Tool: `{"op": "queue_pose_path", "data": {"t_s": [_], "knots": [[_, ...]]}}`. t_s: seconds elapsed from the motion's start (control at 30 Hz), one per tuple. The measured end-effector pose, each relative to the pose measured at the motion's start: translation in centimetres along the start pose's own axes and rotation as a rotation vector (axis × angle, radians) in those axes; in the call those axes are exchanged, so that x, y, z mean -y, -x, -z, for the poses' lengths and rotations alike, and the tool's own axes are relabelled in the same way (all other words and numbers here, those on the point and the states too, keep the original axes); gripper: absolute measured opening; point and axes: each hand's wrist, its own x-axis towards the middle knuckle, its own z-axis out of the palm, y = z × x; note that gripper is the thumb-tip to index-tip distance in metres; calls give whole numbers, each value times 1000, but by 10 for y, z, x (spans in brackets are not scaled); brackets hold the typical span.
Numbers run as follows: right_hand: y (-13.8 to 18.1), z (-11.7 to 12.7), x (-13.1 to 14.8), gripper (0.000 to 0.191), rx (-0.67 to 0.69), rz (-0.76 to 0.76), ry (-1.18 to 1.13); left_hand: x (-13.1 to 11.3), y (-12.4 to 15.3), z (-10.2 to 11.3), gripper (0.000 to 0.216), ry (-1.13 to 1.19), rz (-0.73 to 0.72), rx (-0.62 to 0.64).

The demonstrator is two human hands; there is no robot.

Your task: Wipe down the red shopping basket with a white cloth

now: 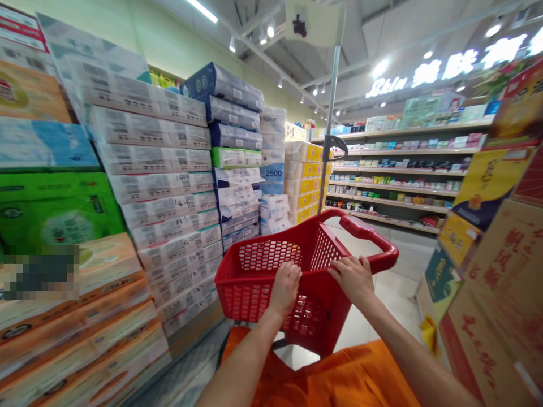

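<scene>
Directly in front of me stands a red plastic shopping cart (328,319) with a meshed basket. My left hand (287,285) is closed over the basket's near rim. Further right, my right hand (353,277) grips the same rim, close to where the cart's curved red handle (384,254) begins. The fingertips of both hands curl over the edge and are partly hidden. A metal pole (333,96) rises behind the cart, carrying a pale flag (314,24) and a dark loop. Orange cloth (335,376) shows below my forearms.
Tall stacks of wrapped paper packs (169,192) line the left, with orange packs (114,322) nearest. Cardboard boxes (504,271) are piled on the right. Stocked shelves (399,181) run across the back. Pale floor (392,305) shows between the cart and the boxes.
</scene>
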Motion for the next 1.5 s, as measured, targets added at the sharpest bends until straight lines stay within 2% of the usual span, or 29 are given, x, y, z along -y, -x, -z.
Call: {"op": "queue_pose_path", "data": {"t_s": [0.03,0.1,0.2,0.27,0.33,0.47,0.53,0.6,0.67,0.73,0.8,0.87,1.0,1.07,1.13,1.3,1.37,1.43,1.5], "knots": [[-1,0,0,24,1,-2,3,2,-1,0,22,0,-15,6],[-2,-1,-1,25,3,-8,7,26,7,11,22,-24,-10,-4],[-4,-1,-2,25,10,-26,9,75,24,34,24,-141,133,-147],[-4,-2,0,25,12,-43,11,84,26,36,26,-163,200,-184],[-4,-2,3,24,8,-53,15,63,16,21,25,-104,182,-149],[-4,-2,7,23,-3,-58,16,-23,-22,-26,24,97,36,-48],[-3,-1,6,24,2,-48,-5,-47,-33,-38,24,137,-12,-42],[-1,1,3,26,18,-24,-45,-41,-30,-34,24,141,-44,-13],[0,4,0,29,37,-1,-85,-14,-18,-21,23,112,-36,15],[1,5,-2,35,52,5,-107,16,-4,-7,23,47,47,-29],[1,6,-1,41,67,-2,-112,30,2,-1,23,2,110,-54],[1,7,1,44,84,-11,-106,20,-2,-7,24,5,94,-51],[0,7,5,45,116,-21,-77,-35,-24,-33,25,79,-44,-30],[-1,7,4,43,127,-30,-66,-44,-26,-36,25,97,-86,-7],[-2,7,3,42,133,-41,-62,-29,-16,-26,26,78,-94,14],[-3,6,1,43,134,-38,-68,69,30,29,25,-106,30,1],[-3,5,2,43,127,-40,-69,92,40,40,25,-177,147,-62],[-3,5,3,43,119,-46,-66,89,38,35,26,-188,198,-115],[-4,5,4,43,123,-50,-54,63,28,16,25,-130,133,-104]]}}
